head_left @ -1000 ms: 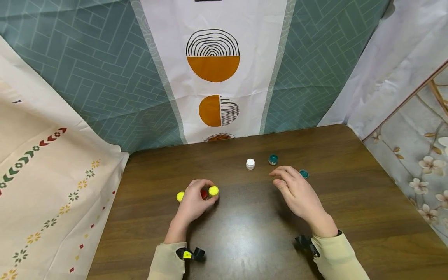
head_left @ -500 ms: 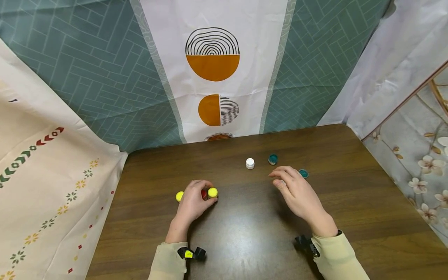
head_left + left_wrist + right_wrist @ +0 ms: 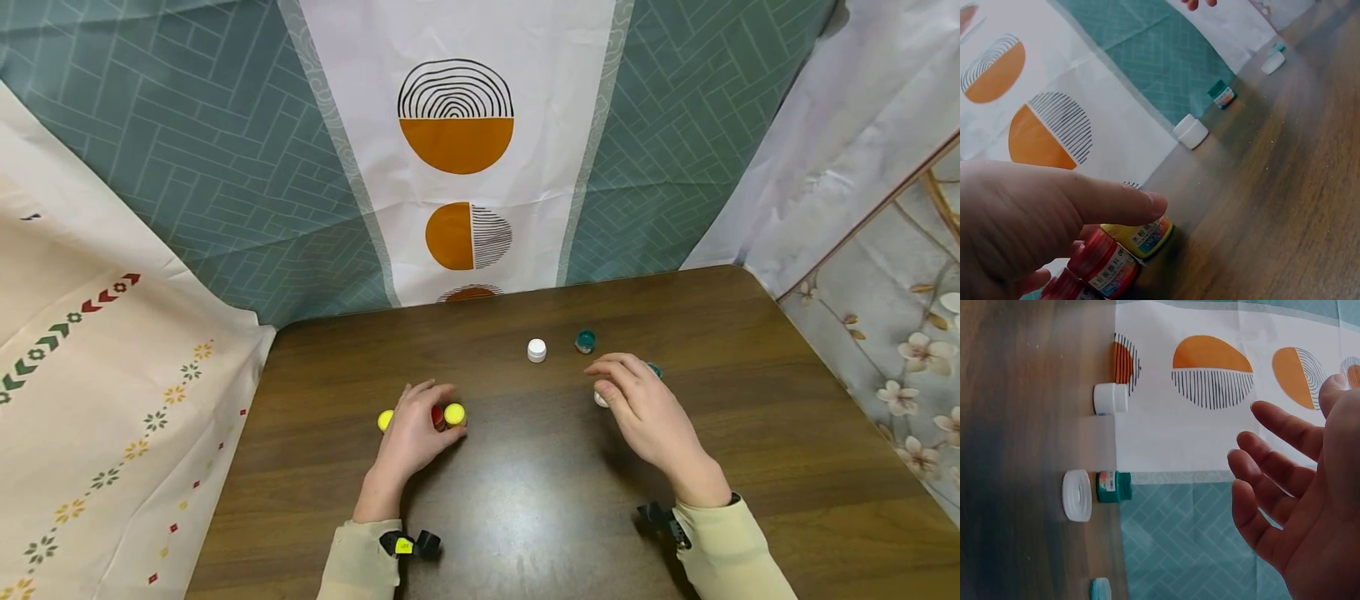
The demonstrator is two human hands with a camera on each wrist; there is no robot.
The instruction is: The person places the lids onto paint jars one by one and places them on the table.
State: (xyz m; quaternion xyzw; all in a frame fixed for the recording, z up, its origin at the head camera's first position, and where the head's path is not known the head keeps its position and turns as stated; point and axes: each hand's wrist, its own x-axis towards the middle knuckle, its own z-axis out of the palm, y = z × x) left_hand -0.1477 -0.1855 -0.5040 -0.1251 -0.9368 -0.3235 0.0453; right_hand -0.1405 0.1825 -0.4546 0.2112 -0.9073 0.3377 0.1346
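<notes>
Head camera: a person's left hand (image 3: 411, 429) is arching over a row of small jars at the left of a brown table (image 3: 480, 500), thumb and fingers standing wide apart with no clear grip; whether the thumb is touching cannot be told. Between thumb and fingers, a yellow jar (image 3: 454, 414) is standing at the row's right end. A red jar (image 3: 437, 417) is standing just left of it, and the left wrist camera is showing another red jar (image 3: 1065, 289) partly under the hand. A second yellow jar (image 3: 386, 420) is peeking out to the left.

To the right, the right hand (image 3: 651, 412) is hovering, fingers loosely bent and holding nothing, above a half-hidden white round piece (image 3: 601, 400). A teal piece (image 3: 655, 369) is showing just beyond. Farther off, a white jar (image 3: 536, 351) is standing left of a green jar (image 3: 586, 342).

The step in hand seems to be lining up jars at left; the next move probably calls for lifting the left hand clear without nudging them.
</notes>
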